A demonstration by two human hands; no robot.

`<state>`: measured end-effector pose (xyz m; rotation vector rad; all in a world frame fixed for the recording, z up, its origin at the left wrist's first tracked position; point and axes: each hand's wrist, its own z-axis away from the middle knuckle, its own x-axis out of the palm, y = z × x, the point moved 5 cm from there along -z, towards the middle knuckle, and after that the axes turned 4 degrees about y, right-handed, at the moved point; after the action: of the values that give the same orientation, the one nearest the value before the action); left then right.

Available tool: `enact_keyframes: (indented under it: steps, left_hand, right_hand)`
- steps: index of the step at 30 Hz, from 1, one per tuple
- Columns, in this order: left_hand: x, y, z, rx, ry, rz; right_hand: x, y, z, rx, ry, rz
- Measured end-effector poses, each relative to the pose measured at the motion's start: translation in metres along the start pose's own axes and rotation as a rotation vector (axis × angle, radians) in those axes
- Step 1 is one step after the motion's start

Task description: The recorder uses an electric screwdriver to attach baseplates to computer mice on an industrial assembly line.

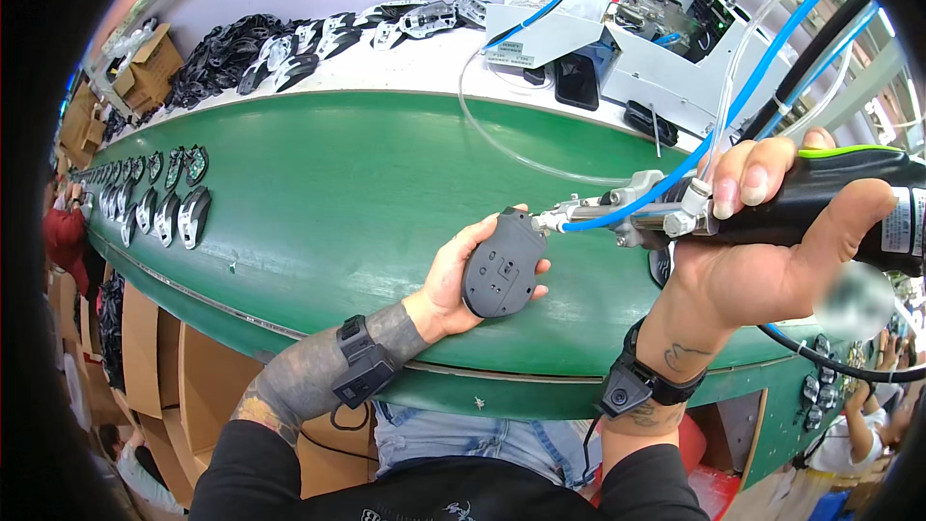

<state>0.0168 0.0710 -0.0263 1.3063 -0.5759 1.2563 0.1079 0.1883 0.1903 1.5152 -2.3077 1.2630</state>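
My left hand (449, 280) is closed around a black computer mouse (497, 275), its underside turned up, above the green work surface. Screw holes and a small sensor opening show on that underside. My right hand (738, 275) grips a black power screwdriver (820, 201) with a green stripe, lying almost level. The metal nose (632, 215) of the screwdriver points left, and its tip meets the top end of the mouse. Whether a screw sits at the tip is too small to tell. A blue air hose (690, 166) runs along the nose.
The green belt (328, 203) carries rows of mouse shells (193, 217) and circuit boards (196, 164) at the left. Along the white back shelf lie black parts (231, 58), a phone (577, 82) and a feeder machine (666, 58). Co-workers sit at both ends.
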Motion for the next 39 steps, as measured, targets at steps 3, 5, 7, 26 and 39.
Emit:
enact_keyframes:
  steps: [3, 5, 7, 26, 39]
  left_hand:
    - [0.001, 0.000, 0.001, -0.002, -0.015, -0.011]
    - [0.002, 0.000, 0.001, -0.003, -0.021, -0.014]
    - [0.005, 0.001, 0.002, -0.003, -0.030, -0.019]
    - [-0.022, 0.042, -0.006, 0.292, 0.117, 0.110]
    - [-0.004, 0.037, -0.002, 0.263, 0.060, 0.140]
  right_hand:
    - [0.001, 0.004, 0.001, 0.011, 0.011, -0.028]
    - [0.001, 0.006, 0.002, 0.028, 0.028, -0.047]
    - [0.001, 0.007, 0.002, 0.066, 0.007, -0.051]
    - [0.025, 0.009, 0.015, 0.146, -0.144, -0.088]
    - [0.029, 0.016, 0.025, 0.244, -0.130, -0.079]
